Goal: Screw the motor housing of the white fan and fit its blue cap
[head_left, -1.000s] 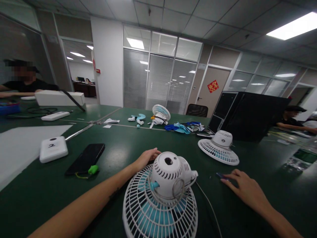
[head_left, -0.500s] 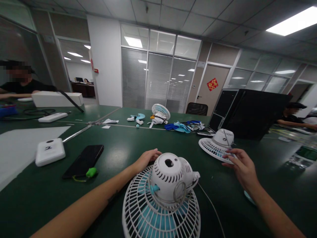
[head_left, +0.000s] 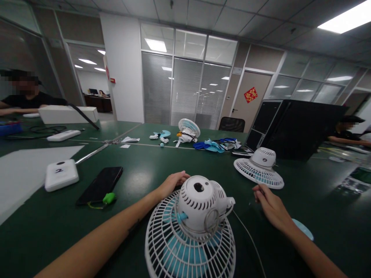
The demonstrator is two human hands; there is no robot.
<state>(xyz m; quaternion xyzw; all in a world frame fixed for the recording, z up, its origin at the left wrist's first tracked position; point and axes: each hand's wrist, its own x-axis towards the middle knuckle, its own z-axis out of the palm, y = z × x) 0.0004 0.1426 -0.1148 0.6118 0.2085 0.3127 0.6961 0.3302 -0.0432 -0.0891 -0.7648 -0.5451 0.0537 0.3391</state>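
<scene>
One white fan btwn L hand & R hand. L fingers part-hidden behind fan, grip unclear. R curled, just short of 2nd fan; can't tell if pinching.

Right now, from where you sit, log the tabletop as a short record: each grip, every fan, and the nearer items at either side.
Left grip: beside the near fan, partly hidden behind it
Right grip: close to the second fan, curled; holding anything, unclear
Near fan: cage down, housing up, dark opening on top
Second fan: cage down, before the black case
Far fan: tilted, toward the table's far edge
Right side: light blue piece
Left side: white box marked 2; dark phone; green trinket
</scene>
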